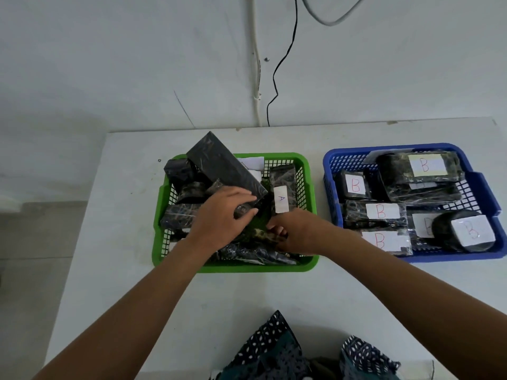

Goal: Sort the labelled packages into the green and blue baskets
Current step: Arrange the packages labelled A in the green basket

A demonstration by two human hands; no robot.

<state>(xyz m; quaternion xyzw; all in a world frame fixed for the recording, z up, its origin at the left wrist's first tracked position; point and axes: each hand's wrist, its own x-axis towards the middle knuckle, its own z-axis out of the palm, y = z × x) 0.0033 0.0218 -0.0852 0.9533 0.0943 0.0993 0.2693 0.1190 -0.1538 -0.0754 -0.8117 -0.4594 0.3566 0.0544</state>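
Observation:
The green basket (pixel 307 171) sits at the table's middle, filled with several black wrapped packages; one upright package shows an "A" label (pixel 281 199). A long black package (pixel 225 167) leans tilted over the basket's back left. My left hand (pixel 219 215) grips this long package at its near end, fingers curled round it. My right hand (pixel 299 233) reaches into the basket's front, pinching a small dark package (pixel 264 233) lying there. To the right, the blue basket (pixel 332 171) holds several black packages labelled "B" (pixel 381 211).
The white table (pixel 274 292) stands against a white wall; a black cable (pixel 277 86) and a white conduit hang down behind it. Patterned dark clothing (pixel 277 349) shows at the near edge. Floor lies off the table's left side.

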